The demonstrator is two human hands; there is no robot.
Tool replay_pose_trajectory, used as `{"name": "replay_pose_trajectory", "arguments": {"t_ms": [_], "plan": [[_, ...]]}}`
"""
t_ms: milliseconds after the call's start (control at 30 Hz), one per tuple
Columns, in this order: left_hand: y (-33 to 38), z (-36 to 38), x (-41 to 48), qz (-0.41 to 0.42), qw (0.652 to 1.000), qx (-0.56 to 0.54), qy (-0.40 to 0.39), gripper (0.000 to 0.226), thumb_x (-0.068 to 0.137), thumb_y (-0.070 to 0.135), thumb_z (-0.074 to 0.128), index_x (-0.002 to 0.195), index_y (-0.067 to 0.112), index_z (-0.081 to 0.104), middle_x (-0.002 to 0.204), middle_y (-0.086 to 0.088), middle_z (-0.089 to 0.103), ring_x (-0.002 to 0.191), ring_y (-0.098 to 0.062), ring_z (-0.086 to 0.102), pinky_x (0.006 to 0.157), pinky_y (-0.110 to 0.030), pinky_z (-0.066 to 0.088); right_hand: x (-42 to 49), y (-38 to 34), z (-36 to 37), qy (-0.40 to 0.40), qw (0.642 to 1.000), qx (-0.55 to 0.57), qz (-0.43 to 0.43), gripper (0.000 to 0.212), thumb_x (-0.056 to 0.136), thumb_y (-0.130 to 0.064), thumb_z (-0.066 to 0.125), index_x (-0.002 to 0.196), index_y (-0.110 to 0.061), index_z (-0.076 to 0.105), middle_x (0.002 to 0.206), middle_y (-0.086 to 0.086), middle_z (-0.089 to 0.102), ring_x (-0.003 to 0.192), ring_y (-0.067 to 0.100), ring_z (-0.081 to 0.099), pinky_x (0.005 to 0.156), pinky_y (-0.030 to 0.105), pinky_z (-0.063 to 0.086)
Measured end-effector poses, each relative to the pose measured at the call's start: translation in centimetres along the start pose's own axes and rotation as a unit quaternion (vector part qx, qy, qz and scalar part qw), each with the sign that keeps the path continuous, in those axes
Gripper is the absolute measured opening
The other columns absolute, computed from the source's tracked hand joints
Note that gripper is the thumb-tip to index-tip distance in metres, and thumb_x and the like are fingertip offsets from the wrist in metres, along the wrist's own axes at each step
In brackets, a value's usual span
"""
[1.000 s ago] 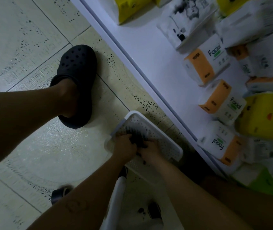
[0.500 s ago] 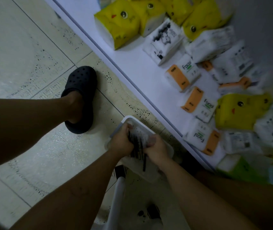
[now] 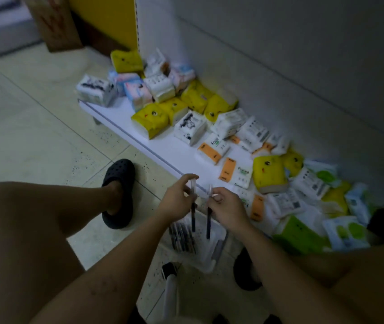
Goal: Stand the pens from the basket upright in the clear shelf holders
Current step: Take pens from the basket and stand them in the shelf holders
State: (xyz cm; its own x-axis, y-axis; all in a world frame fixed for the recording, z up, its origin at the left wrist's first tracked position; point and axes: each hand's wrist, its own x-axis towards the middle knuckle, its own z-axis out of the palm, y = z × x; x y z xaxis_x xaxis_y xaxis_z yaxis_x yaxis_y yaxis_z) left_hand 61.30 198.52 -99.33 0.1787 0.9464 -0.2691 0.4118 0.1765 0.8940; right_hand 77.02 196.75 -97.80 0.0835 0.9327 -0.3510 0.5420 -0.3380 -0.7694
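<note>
A white perforated basket [image 3: 216,247] sits on the floor between my legs, with several dark pens [image 3: 182,237] lying in it. My left hand [image 3: 177,201] pinches one pen [image 3: 193,218] near its clear cap, and it hangs upright above the basket. My right hand [image 3: 227,208] pinches a second pen [image 3: 208,224] the same way, close beside the first. Both hands are raised above the basket, in front of the low shelf's edge. No clear holders are in view.
A low white shelf [image 3: 163,146] runs along the wall, piled with yellow, white and orange tissue packs [image 3: 151,118]. My left foot in a black clog [image 3: 118,192] stands on the tiled floor. A white bar [image 3: 171,298] rises near the bottom edge.
Both hands have lifted out of the basket, each with one pen hanging from it. The camera has tilted up, showing more of the shelf and the wall.
</note>
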Motion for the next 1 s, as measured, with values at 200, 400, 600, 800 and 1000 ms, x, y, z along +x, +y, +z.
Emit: {"name": "replay_pose_trajectory", "arguments": {"t_ms": [200, 400, 600, 800, 1000], "plan": [[7.3, -2.3, -1.6, 0.098, 0.995, -0.016, 0.023, 0.045, 0.097, 0.011, 0.054, 0.133, 0.038, 0.047, 0.095, 0.002, 0.059, 0.076, -0.017, 0.070, 0.067, -0.045, 0.056, -3.0, -4.0, -4.7, 0.050, 0.995, 0.044, -0.080, 0.019, 0.092, -0.012, 0.064, 0.110, -0.015, 0.060, 0.090, -0.002, 0.059, 0.083, 0.023, 0.063, 0.078, 0.048, 0.054], [15.7, -4.2, -3.0, 0.219, 0.975, -0.008, 0.021, 0.052, 0.090, 0.010, 0.066, 0.131, 0.038, 0.052, 0.088, 0.000, 0.057, 0.078, -0.015, 0.063, 0.068, -0.031, 0.051, -6.7, -9.1, -10.9, 0.097, 0.967, 0.049, -0.228, 0.051, 0.092, -0.009, 0.063, 0.119, -0.052, 0.054, 0.087, -0.013, 0.059, 0.068, 0.011, 0.067, 0.058, 0.022, 0.051], [25.2, -5.5, -5.0, 0.356, 0.933, 0.006, 0.039, 0.051, 0.083, 0.006, 0.071, 0.111, 0.046, 0.054, 0.093, 0.008, 0.059, 0.071, -0.011, 0.065, 0.067, -0.027, 0.053, -10.7, -14.3, -17.9, 0.201, 0.921, 0.031, -0.332, 0.057, 0.087, -0.015, 0.069, 0.109, -0.065, 0.051, 0.079, -0.009, 0.065, 0.056, 0.009, 0.064, 0.055, 0.018, 0.043], [35.5, -5.2, -7.6, 0.475, 0.879, 0.010, 0.028, 0.047, 0.084, 0.010, 0.073, 0.116, 0.041, 0.057, 0.091, 0.011, 0.059, 0.075, -0.013, 0.065, 0.065, -0.023, 0.054, -15.0, -18.4, -25.5, 0.282, 0.867, 0.024, -0.409, 0.047, 0.090, -0.021, 0.067, 0.118, -0.055, 0.053, 0.084, -0.014, 0.066, 0.059, 0.007, 0.065, 0.054, 0.022, 0.048], [43.4, -2.6, -8.8, 0.540, 0.841, 0.038, 0.000, 0.045, 0.091, 0.009, 0.063, 0.121, 0.041, 0.053, 0.097, 0.006, 0.058, 0.080, -0.009, 0.065, 0.064, -0.028, 0.057, -18.6, -21.3, -32.4, 0.350, 0.820, 0.029, -0.451, 0.044, 0.087, -0.016, 0.069, 0.113, -0.050, 0.059, 0.092, -0.019, 0.061, 0.077, 0.006, 0.068, 0.068, 0.030, 0.059]]}}
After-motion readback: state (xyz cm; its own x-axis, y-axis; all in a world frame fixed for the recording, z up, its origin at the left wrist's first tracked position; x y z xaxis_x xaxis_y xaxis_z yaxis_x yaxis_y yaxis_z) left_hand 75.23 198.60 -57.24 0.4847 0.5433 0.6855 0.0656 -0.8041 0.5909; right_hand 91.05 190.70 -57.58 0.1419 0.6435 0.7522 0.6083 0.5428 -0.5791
